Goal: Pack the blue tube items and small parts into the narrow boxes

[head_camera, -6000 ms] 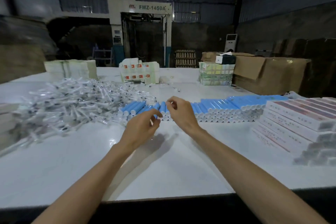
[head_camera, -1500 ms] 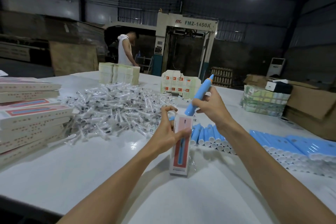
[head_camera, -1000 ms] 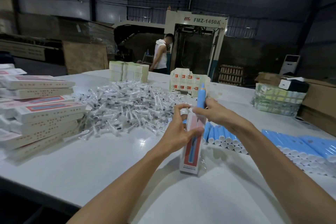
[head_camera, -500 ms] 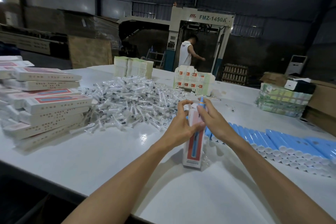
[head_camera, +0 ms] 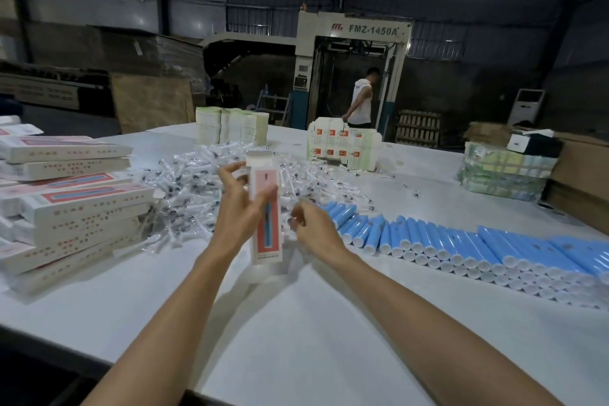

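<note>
My left hand point(head_camera: 239, 208) grips a narrow pink and white box point(head_camera: 268, 242) upright above the white table point(head_camera: 296, 323), its top flap standing open. No blue tube shows above the box mouth. My right hand point(head_camera: 316, 231) hovers just right of the box's lower half with its fingers curled, at the edge of the pile of small clear-wrapped parts point(head_camera: 197, 188); whether it pinches one is too blurred to tell. A long row of blue tubes point(head_camera: 461, 244) with white caps lies to the right.
Several narrow boxes point(head_camera: 72, 201) are stacked at the left. Flat carton stacks point(head_camera: 230, 125), printed cartons point(head_camera: 344, 148) and a wrapped bundle point(head_camera: 504, 175) stand at the back. A brown cardboard box point(head_camera: 580, 181) is far right. A person point(head_camera: 361, 99) walks by the machine behind.
The blue tube went down into the box and out of sight. My right hand left the box top and dropped to its lower right. My left hand lifted the box a little.
</note>
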A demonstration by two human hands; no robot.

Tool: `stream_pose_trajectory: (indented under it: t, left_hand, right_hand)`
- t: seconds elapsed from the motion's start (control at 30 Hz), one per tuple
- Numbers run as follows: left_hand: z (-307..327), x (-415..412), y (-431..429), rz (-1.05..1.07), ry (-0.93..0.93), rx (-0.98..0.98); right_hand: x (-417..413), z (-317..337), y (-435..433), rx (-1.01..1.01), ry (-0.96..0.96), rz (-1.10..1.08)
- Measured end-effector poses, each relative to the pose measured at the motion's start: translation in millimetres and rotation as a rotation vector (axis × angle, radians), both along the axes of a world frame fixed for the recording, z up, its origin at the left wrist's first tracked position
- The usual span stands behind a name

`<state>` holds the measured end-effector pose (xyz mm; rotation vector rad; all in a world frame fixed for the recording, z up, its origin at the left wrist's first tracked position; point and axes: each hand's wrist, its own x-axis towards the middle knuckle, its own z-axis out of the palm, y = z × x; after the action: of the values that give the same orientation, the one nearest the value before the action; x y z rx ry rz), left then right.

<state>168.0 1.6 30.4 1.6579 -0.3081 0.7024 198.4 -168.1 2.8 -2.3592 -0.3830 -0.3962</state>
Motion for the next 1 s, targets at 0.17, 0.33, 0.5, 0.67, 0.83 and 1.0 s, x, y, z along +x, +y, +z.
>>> stream_pose_trajectory:
  t: [0.17, 0.33, 0.5, 0.67, 0.83, 1.0]
  left_hand:
    - [-6, 3, 10, 0.058, 0.001, -0.004]
    - [-8, 1, 11, 0.09, 0.05, -0.107]
    - [-13, 0, 0, 0.009, 0.12, -0.155]
    - [-11, -9, -30, -0.139, 0.228, -0.243]
    - [2, -29, -86, -0.326, 0.184, -0.108]
    - [17, -47, -144, -0.393, 0.161, -0.069]
  right_hand:
    - [11, -18, 36, 0.035, 0.052, -0.034]
    - [8, -26, 42, 0.101, 0.08, 0.022]
    - [-1, -10, 7, 0.229, -0.022, -0.081]
    - [-34, 14, -79, 0.375, -0.228, -0.074]
    - [-73, 35, -148, 0.609, -0.348, -0.154]
    - [-96, 60, -179, 0.837, -0.549, -0.183]
